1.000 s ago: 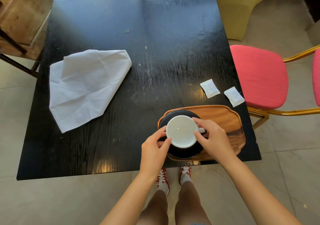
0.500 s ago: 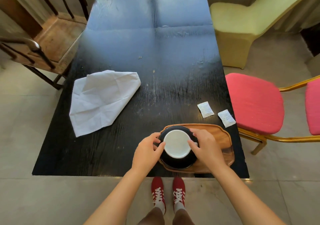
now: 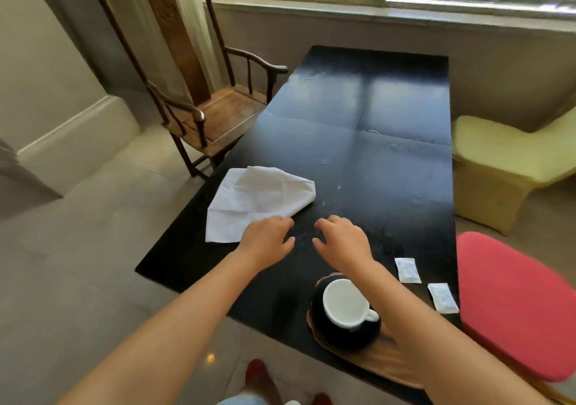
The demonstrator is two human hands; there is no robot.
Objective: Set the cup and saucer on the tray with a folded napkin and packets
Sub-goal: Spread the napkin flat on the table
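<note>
Crumpled white cloth napkin (image 3: 255,202): unfolded, on long black wooden table (image 3: 389,155), left part. Left hand (image 3: 268,242): fingers spread, empty, over napkin's near edge. Right hand (image 3: 343,242): fingers apart, empty, above bare tabletop. White ceramic cup (image 3: 346,306): upright on black round saucer (image 3: 339,333), on oval wooden tray (image 3: 383,361), near table edge. Two white paper packets (image 3: 407,270): flat on table, beside tray, right.

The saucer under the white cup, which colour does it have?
The saucer is black and glossy, seen best in the head view.
</note>
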